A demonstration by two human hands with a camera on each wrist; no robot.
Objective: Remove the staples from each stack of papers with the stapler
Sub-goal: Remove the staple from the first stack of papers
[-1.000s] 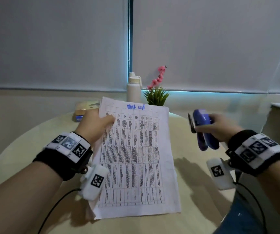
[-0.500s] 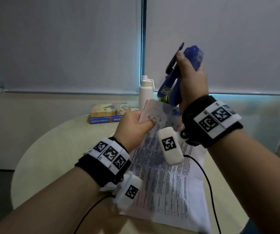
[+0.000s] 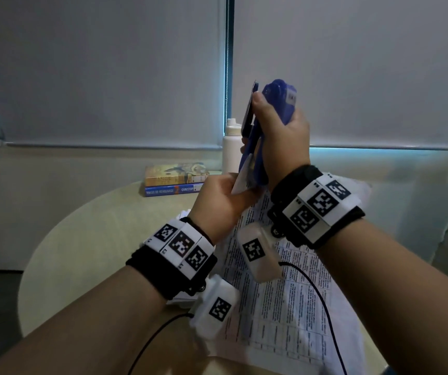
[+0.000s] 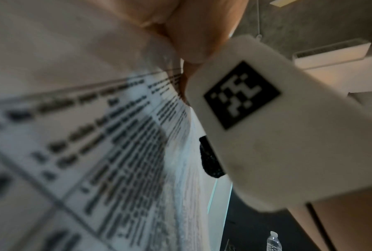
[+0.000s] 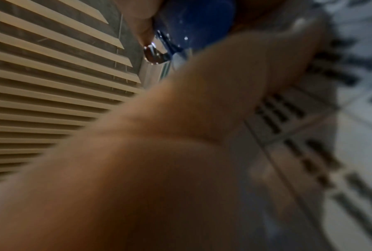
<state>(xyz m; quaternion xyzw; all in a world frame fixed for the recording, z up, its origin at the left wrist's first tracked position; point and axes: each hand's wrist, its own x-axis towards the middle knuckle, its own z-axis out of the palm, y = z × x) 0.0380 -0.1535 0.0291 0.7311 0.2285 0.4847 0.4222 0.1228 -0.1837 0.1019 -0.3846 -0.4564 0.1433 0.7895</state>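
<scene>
Books (image 3: 175, 179) sit stacked at the table's (image 3: 87, 234) far left edge. Next, the left hand (image 3: 218, 204) pinches the raised top corner of the stapled papers (image 3: 285, 301), fingers curled on the sheets. Right of it, the right hand (image 3: 285, 142) wraps tight around the blue stapler (image 3: 277, 96), held upright, its lower end meeting that corner.

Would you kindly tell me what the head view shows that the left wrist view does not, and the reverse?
Only the head view shows the right hand gripping the upright blue plastic stapler, the two stacked books, the white bottle and the round beige table. Only the left wrist view shows a clear plastic water bottle far below. Both show the left hand pinching a corner of the printed paper stack.
</scene>
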